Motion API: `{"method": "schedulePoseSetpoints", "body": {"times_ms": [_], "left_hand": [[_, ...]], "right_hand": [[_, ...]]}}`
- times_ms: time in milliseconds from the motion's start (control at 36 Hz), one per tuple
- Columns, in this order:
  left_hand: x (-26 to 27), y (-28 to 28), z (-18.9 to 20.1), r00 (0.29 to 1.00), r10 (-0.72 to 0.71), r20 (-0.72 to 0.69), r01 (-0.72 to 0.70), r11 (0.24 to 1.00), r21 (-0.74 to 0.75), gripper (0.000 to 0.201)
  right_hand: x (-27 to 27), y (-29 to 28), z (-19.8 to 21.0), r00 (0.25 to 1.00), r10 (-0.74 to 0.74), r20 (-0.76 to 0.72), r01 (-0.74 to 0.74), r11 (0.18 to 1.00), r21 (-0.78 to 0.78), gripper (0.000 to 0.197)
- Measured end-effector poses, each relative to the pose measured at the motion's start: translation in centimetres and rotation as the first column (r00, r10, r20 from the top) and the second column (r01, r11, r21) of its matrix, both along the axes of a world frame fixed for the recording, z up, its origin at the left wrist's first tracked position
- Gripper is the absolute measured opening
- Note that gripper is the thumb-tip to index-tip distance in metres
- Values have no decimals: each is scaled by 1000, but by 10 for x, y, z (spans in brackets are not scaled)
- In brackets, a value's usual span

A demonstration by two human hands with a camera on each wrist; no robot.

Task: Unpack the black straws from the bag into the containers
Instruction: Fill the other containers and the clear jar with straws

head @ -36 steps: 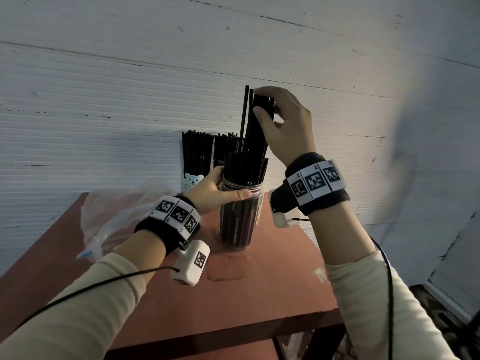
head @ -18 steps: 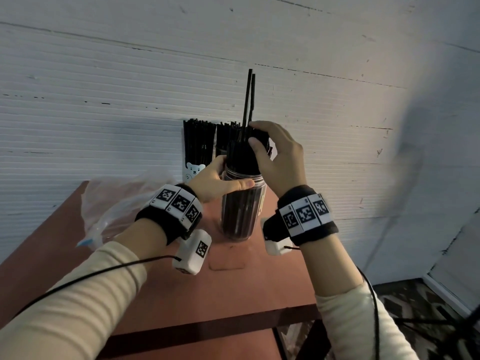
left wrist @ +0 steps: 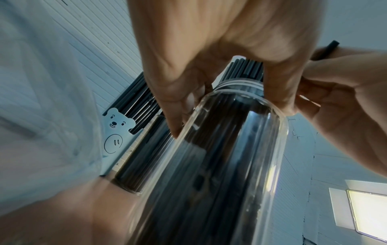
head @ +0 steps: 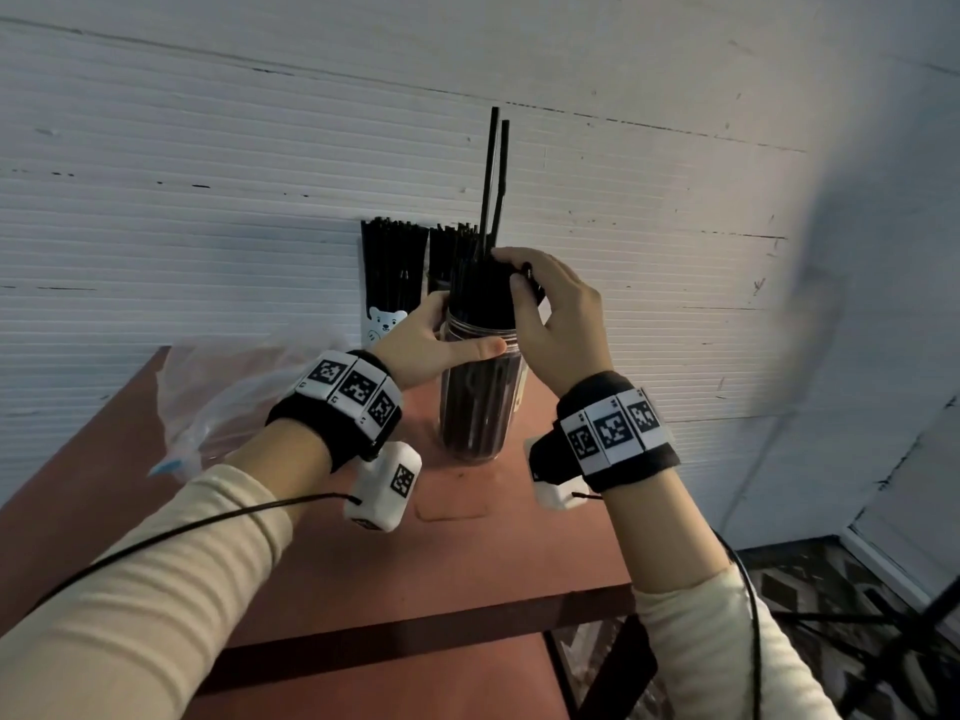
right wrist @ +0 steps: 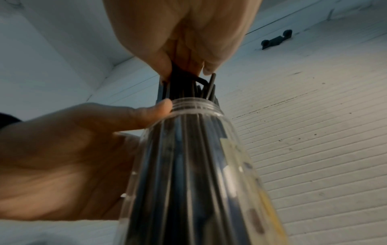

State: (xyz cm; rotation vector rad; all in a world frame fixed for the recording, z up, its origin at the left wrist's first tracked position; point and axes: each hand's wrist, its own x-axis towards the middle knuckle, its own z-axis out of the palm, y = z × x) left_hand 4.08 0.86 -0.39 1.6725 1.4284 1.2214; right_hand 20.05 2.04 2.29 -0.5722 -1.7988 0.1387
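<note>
Left hand (head: 426, 340): wrapping thumb and fingers around the clear jar's (head: 475, 402) neck, steadying it upright on the table (head: 467, 553).
Right hand (head: 558, 324): arching over the jar mouth, fingers gripping the black straws (head: 480, 288) standing inside.

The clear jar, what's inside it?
The clear jar is packed with black straws; two stick up taller. The left hand grips its neck, the right hand covers the straw tops, so the opening is hidden.

I see a clear, glossy plastic jar (head: 475, 407) packed with matt black plastic straws (head: 483, 288). The table (head: 493, 553) looks smooth, reddish-brown and dull. A thin crinkled clear plastic bag (head: 228, 397) lies on it. The wall (head: 208, 174) is finely ribbed, white and scuffed.
</note>
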Motion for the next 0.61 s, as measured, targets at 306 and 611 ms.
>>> {"method": "schedulePoseSetpoints", "body": {"times_ms": [306, 611], "left_hand": [[0, -1, 0, 1000, 8, -11, -8, 1000, -17, 107], [1, 1, -1, 1000, 15, 17, -15, 1000, -10, 84]], "right_hand": [[13, 10, 30, 987, -155, -42, 158, 983, 93, 6], [8, 0, 7, 978, -201, -48, 190, 965, -180, 9]]}}
